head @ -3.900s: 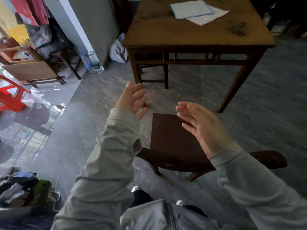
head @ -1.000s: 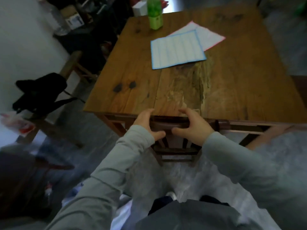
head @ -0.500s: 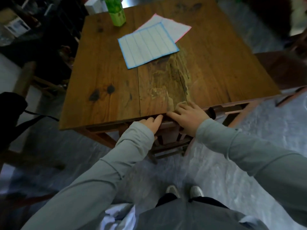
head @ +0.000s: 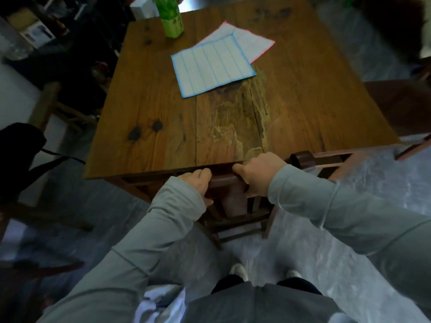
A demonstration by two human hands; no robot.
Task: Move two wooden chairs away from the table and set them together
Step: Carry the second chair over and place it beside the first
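A dark wooden chair (head: 233, 201) stands tucked under the near edge of the brown wooden table (head: 163, 127); only its curved top rail, back splat and lower rungs show. My left hand (head: 198, 183) is closed on the left part of the top rail. My right hand (head: 258, 173) is closed on the rail just right of the splat. A second dark wooden chair (head: 403, 106) stands at the table's right side, its seat partly out of frame.
On the table lie a blue-edged cloth (head: 212, 66), a pink-edged cloth (head: 254, 45) and a green bottle (head: 171, 17). A black bag (head: 21, 157) rests on a bench at left. Clutter fills the far left. My feet (head: 240, 272) stand on grey floor behind the chair.
Both hands have closed firmly on the chair's top rail, the right one sliding down from the table edge. The chair back has come slightly out from under the table.
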